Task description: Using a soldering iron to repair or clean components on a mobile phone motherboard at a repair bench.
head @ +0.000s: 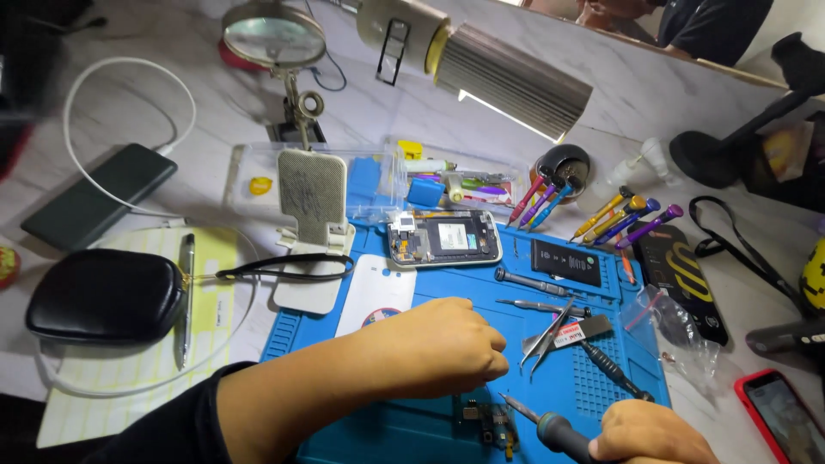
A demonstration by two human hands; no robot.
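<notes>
My left hand (pixel 443 348) is curled into a fist over the blue work mat (pixel 430 430), resting just above a small circuit board (pixel 488 423); what its fingers pinch is hidden. My right hand (pixel 653 434) at the bottom edge grips a dark-handled screwdriver (pixel 550 427) whose tip points toward the board. An opened phone body (pixel 444 238) lies at the mat's far side, with a black battery (pixel 565 260) to its right. Tweezers (pixel 547 332) lie just right of my left hand.
Coloured screwdrivers (pixel 626 219) stand in a holder at the back right. A magnifier (pixel 273 36) and lamp (pixel 481 51) hang over the desk. A black pouch (pixel 105 295), a power bank (pixel 99 196) and a red-cased phone (pixel 782 417) lie around the mat. Another person sits at the top right.
</notes>
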